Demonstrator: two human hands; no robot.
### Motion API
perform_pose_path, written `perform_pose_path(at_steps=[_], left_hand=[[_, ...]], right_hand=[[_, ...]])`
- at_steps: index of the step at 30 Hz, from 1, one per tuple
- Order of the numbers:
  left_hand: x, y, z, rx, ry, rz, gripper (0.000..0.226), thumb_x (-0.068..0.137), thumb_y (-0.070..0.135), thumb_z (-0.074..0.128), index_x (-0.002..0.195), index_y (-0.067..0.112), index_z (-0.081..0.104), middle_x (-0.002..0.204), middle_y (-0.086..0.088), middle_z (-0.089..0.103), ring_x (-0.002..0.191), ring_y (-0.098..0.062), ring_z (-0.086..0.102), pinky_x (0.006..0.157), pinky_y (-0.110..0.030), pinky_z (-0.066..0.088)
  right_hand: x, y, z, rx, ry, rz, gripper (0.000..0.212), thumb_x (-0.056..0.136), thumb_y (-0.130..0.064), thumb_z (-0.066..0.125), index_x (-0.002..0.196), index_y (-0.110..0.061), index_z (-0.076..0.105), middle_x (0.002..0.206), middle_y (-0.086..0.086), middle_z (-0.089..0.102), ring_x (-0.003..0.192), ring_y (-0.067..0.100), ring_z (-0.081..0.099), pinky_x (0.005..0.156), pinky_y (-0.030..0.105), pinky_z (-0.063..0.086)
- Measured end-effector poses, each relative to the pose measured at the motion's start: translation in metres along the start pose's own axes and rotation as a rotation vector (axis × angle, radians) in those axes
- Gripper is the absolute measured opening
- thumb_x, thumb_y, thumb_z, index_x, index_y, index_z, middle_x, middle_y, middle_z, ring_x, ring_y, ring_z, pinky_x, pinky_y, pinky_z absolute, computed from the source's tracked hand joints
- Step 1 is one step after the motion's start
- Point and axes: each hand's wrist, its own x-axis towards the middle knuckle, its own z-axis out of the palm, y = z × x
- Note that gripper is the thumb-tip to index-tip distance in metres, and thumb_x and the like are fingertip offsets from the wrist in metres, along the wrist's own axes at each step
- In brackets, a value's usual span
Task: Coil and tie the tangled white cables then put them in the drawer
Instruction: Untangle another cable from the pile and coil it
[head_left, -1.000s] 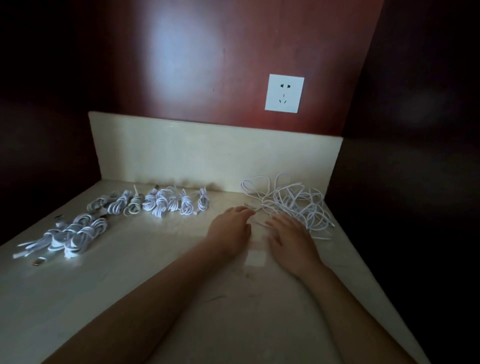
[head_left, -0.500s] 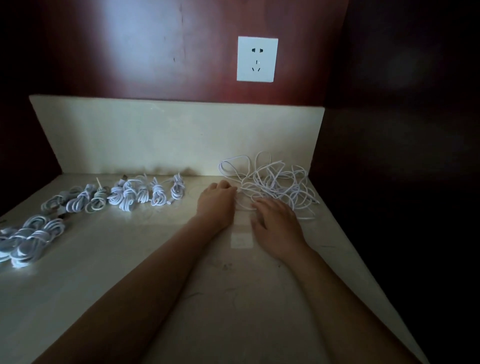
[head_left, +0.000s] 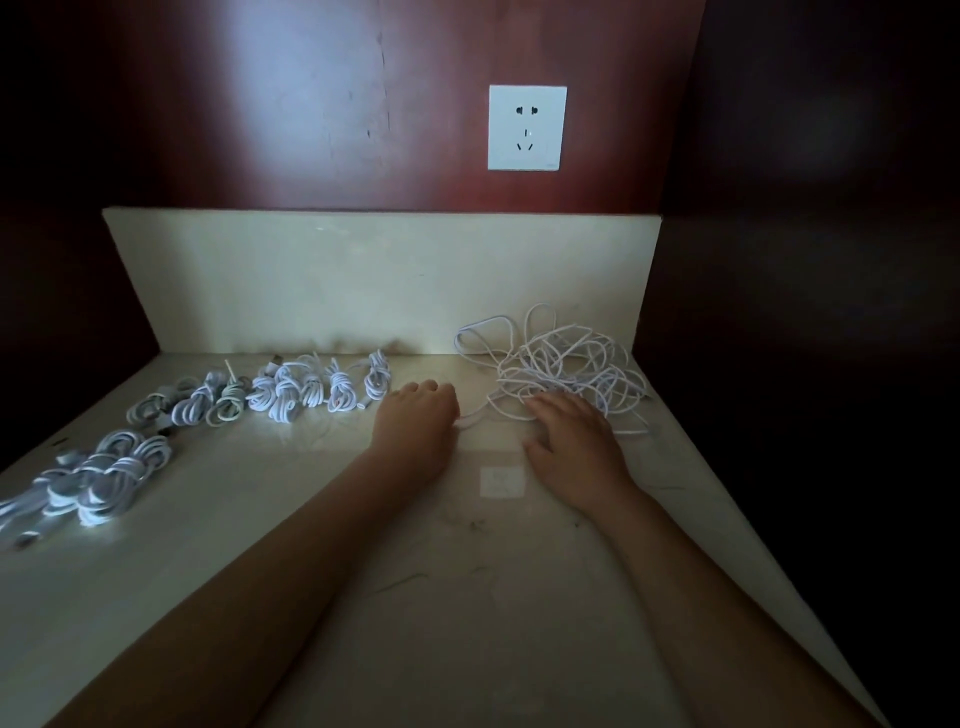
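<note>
A loose tangle of white cables (head_left: 563, 366) lies at the back right of the pale stone counter (head_left: 441, 597), against the backsplash. My right hand (head_left: 574, 441) rests on the tangle's near edge with its fingers fairly straight and their tips among the strands. My left hand (head_left: 418, 421) sits just left of the tangle with its fingers curled under. One white strand (head_left: 467, 420) runs from the tangle into that hand. Several coiled and tied white cables (head_left: 311, 389) lie in a row at the back left, with more tied bundles (head_left: 104, 478) near the left edge. No drawer is in view.
A white wall socket (head_left: 527, 127) sits on the red-brown panel above the backsplash (head_left: 363, 280). Dark walls close in the counter on the left and right. A small pale square mark (head_left: 501, 480) shows on the counter between my hands.
The view has shifted, so the socket and cables sit differently in frame. My left hand has curled and drawn slightly left from the tangle with a strand, while my right hand stays on the pile.
</note>
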Motion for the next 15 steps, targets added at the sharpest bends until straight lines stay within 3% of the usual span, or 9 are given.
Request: perform_pose_path(at_steps=[4, 8, 10, 12, 15], left_hand=[[-0.026, -0.007, -0.016, -0.233, -0.096, -0.078, 0.021, 0.097, 0.017, 0.04, 0.112, 0.012, 0.054, 0.114, -0.01, 0.062, 0.106, -0.031, 0.057, 0.089, -0.039, 0.045], [-0.044, -0.015, -0.028, -0.491, -0.12, -0.101, 0.031, 0.103, 0.037, 0.036, 0.097, 0.016, 0.059, 0.096, -0.001, 0.065, 0.091, -0.022, 0.06, 0.084, -0.037, 0.046], [-0.051, -0.019, -0.031, -0.542, -0.087, -0.033, 0.031, 0.102, 0.04, 0.041, 0.081, 0.026, 0.061, 0.078, 0.007, 0.061, 0.077, -0.012, 0.057, 0.075, -0.031, 0.044], [-0.055, -0.022, -0.031, -0.657, -0.01, -0.016, 0.033, 0.101, 0.034, 0.047, 0.07, 0.027, 0.058, 0.066, 0.007, 0.056, 0.064, -0.006, 0.052, 0.068, -0.029, 0.041], [-0.054, -0.027, -0.035, -1.076, 0.145, -0.168, 0.038, 0.099, 0.018, 0.049, 0.062, 0.018, 0.054, 0.05, 0.009, 0.048, 0.049, -0.002, 0.042, 0.054, -0.023, 0.035]], right_hand=[[-0.005, -0.004, -0.001, 0.013, 0.069, -0.054, 0.041, 0.088, -0.026, 0.061, 0.13, -0.024, 0.06, 0.137, -0.005, 0.056, 0.134, 0.018, 0.04, 0.111, 0.03, 0.022], [-0.01, -0.018, -0.004, 0.004, 0.216, -0.146, 0.037, 0.078, -0.026, 0.062, 0.114, -0.026, 0.068, 0.111, -0.006, 0.068, 0.107, 0.021, 0.055, 0.092, 0.034, 0.041], [-0.012, -0.035, -0.003, 0.121, 0.255, -0.216, 0.042, 0.079, -0.017, 0.062, 0.12, -0.023, 0.065, 0.112, -0.005, 0.067, 0.105, 0.019, 0.056, 0.089, 0.033, 0.046], [-0.013, -0.059, 0.001, 0.294, 0.186, -0.241, 0.047, 0.081, -0.008, 0.06, 0.126, -0.022, 0.06, 0.118, -0.004, 0.065, 0.11, 0.014, 0.055, 0.093, 0.028, 0.045], [-0.005, -0.094, 0.014, 0.559, 0.096, -0.149, 0.04, 0.088, -0.006, 0.055, 0.124, -0.022, 0.057, 0.115, -0.007, 0.065, 0.109, 0.007, 0.058, 0.094, 0.024, 0.045]])
